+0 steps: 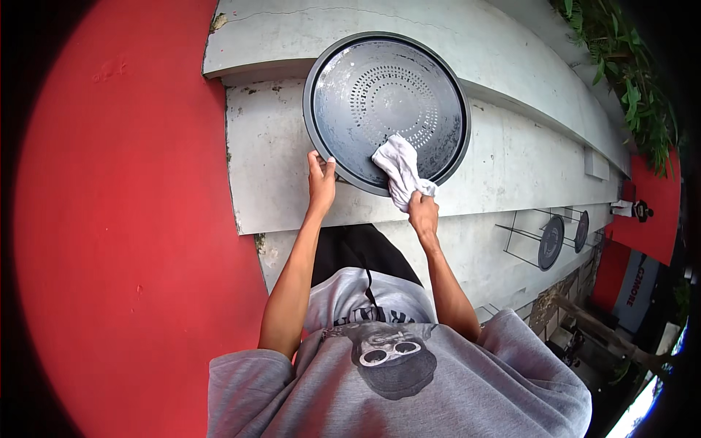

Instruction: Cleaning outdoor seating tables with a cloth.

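Before me is a round, dark metal tabletop (335, 117) with rings of small perforations and a raised rim. Its paint looks worn and scuffed in patches. My left hand (322, 178) grips the rim at the lower left, thumb on top and fingers curled around the edge. Bunched in my right hand (424, 213) is a white cloth (398, 159). Part of it lies over the lower right of the tabletop, across the rim. Whatever supports the tabletop underneath is mostly hidden.
Pale concrete steps (274, 148) with ledges run across the scene. A red wall (126, 191) rises at my left. To the right stand round-topped metal furniture pieces (551, 243) on thin wire frames. Farther off are a person (630, 210) and green plants (630, 82).
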`<state>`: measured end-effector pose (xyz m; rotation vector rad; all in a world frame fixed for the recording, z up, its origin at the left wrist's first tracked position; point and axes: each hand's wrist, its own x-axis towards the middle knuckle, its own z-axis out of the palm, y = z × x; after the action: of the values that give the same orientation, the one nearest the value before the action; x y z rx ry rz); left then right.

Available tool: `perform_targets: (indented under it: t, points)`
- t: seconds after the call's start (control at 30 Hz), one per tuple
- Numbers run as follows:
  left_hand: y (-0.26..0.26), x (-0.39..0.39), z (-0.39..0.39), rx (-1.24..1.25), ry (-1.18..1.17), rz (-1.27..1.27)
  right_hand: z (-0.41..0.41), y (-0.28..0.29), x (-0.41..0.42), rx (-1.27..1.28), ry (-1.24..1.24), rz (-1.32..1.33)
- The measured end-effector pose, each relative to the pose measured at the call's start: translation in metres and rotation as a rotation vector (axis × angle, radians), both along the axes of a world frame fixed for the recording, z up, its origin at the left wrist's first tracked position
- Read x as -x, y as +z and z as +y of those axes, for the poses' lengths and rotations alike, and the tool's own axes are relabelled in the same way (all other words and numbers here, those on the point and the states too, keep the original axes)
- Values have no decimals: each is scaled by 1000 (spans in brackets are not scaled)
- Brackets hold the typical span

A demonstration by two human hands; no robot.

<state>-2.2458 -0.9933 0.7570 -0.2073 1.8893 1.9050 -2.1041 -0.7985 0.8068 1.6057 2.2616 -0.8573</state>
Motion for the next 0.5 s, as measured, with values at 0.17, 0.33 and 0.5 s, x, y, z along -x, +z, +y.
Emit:
perform_targets:
  t: [0.17, 0.33, 0.5]
  points:
    - [-16, -3, -29, 86, 68, 69, -55, 16, 20, 355, -46, 270]
    - [-2, -28, -37, 45, 162, -25, -94, 9, 48, 812, -434, 365]
    - [-14, -61, -87, -17, 202, -97, -132, -15, 115, 1237, -881, 421]
